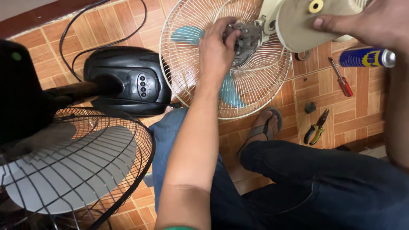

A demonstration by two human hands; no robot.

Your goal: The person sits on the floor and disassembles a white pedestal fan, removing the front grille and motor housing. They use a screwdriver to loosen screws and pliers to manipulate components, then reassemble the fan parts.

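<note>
Both hands on one fan: left grip (219, 44) around grey motor (243, 39), right grip (366, 21) (thumb forward) clasping beige housing (298, 23).

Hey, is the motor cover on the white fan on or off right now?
Off. The right hand holds the beige cover away from the motor, whose grey metal is bare under the left hand.

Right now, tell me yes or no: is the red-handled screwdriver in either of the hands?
No, the red-handled screwdriver lies on the tiled floor beside the spray can, apart from both hands.
</note>
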